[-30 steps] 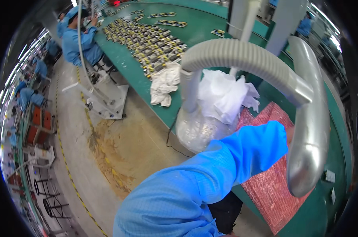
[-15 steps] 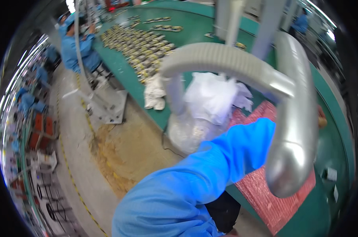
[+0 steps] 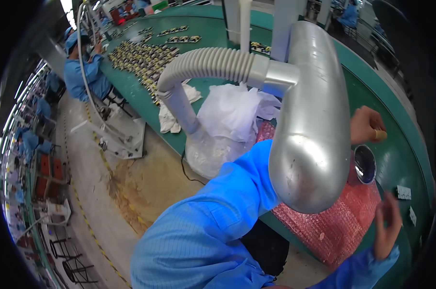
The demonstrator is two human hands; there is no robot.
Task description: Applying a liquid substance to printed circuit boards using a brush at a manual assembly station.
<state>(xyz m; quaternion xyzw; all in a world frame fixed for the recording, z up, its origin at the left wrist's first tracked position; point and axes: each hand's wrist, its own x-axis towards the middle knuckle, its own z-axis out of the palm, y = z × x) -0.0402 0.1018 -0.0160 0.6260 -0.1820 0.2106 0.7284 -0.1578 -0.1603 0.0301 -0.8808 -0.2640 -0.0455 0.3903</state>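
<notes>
My left arm in a blue sleeve reaches behind a silver metal duct (image 3: 307, 130), which hides the wrist. Past the duct my left hand (image 3: 364, 125) shows with fingers curled and a yellow band or cover on one finger; whether it holds anything is hidden. Just below it is a round container (image 3: 365, 164) with a dark, glossy inside. At the lower right my right hand (image 3: 389, 226) is raised, fingers apart and nothing seen in it. Between my arms, red bubble wrap (image 3: 331, 229) lies on the green table (image 3: 391, 115).
A ribbed grey hose (image 3: 208, 62) arches leftward from the duct. Beneath it sit a white plastic bag (image 3: 232, 108) and a white cloth (image 3: 169, 118). Many small boards (image 3: 143, 60) cover the far table. Two small white pieces (image 3: 403, 192) lie at right. A co-worker (image 3: 85, 72) sits far left.
The view has shifted, so the duct and table sit farther left. More of my left hand and the round container now show beyond the duct. My right hand has come into view.
</notes>
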